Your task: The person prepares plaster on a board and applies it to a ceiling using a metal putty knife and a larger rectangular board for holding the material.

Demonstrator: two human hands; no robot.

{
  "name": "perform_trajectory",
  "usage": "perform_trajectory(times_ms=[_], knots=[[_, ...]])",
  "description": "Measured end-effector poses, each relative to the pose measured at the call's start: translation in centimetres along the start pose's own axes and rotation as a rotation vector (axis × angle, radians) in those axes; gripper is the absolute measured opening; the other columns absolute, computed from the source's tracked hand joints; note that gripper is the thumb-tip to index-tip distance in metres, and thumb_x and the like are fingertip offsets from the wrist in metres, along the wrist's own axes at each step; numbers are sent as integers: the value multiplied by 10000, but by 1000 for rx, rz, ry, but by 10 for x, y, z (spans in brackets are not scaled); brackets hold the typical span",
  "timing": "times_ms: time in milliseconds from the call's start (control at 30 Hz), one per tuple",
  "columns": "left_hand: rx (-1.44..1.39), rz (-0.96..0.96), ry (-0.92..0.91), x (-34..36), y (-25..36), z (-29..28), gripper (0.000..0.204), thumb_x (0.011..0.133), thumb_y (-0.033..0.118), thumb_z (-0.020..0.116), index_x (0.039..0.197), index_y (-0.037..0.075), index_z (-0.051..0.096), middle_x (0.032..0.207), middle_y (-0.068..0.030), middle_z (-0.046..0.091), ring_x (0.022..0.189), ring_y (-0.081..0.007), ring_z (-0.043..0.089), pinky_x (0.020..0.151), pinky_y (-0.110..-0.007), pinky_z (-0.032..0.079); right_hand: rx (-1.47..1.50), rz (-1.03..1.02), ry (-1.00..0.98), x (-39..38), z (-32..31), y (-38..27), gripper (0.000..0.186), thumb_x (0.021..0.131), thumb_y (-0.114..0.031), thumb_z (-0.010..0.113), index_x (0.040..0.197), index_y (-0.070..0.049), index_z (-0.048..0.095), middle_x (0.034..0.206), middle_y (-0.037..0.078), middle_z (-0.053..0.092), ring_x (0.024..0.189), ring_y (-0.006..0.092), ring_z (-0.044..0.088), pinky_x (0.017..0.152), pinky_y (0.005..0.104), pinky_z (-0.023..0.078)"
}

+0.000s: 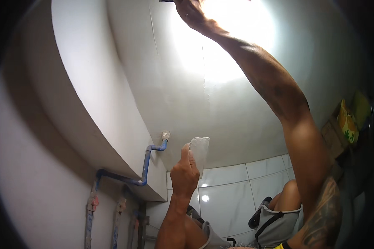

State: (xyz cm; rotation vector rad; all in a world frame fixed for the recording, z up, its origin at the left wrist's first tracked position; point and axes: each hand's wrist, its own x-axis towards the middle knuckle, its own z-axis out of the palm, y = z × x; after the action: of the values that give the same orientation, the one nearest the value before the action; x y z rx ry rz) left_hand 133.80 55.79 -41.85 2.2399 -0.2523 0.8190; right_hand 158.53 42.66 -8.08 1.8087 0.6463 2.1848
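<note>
My left hand [184, 173] is closed around a flat, whitish, roughly rectangular plate [200, 152] with a ragged upper edge, held upright before the wall. Its surface looks smeared with pale putty; whether it is a scraper blade I cannot tell. At the upper edge of the view, my right hand [190, 11] reaches up against the brightly lit wall [237, 124], its fingers curled and partly cut off. Thin dark edges show on both sides of it, so it seems to grip something wide that is mostly out of view.
Blue pipes [146, 166] with worn fittings run along the left wall and into a pale wall outlet. A white boxed ledge [83, 54] juts out at the left. White floor tiles [226, 203] lie below. A cardboard box [334, 135] and a yellow-green packet [347, 121] stand at right.
</note>
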Motion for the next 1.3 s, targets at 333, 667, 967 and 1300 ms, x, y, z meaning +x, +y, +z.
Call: perform_trajectory(times_ms=[333, 667, 967, 1300], knots=[[-61, -19, 7, -2, -1, -3, 290, 1027, 142, 455, 1287, 29, 514, 731, -245, 670, 691, -421, 686, 577, -468, 543, -37, -83, -167, -129, -32, -34, 505, 886, -88, 570, 1388, -77, 519, 1345, 165, 521, 1221, 328, 520, 994, 515, 434], [-72, -7, 30, -1, 0, -4, 292, 1029, 125, 453, 1298, 32, 517, 771, -249, 681, 718, -423, 696, 589, -464, 539, 86, -75, -265, -270, -75, -105, 469, 884, -136, 542, 1346, -55, 560, 1344, 188, 545, 1239, 326, 515, 1045, 539, 381], [-89, 10, 33, -6, -6, -3, 306, 1036, 135, 449, 1303, 4, 519, 855, -270, 687, 768, -429, 700, 621, -466, 543, 141, -114, -375, -368, -85, -152, 500, 895, -196, 522, 1369, -38, 517, 1351, 193, 525, 1297, 340, 470, 1101, 592, 334], [12, -79, -2, -7, -12, -13, 250, 1032, 147, 436, 1245, 51, 525, 820, -270, 674, 741, -472, 658, 604, -529, 503, 327, -182, -498, -372, -133, -153, 508, 863, -174, 546, 1328, 29, 529, 1311, 257, 532, 1251, 376, 493, 1065, 599, 344]])
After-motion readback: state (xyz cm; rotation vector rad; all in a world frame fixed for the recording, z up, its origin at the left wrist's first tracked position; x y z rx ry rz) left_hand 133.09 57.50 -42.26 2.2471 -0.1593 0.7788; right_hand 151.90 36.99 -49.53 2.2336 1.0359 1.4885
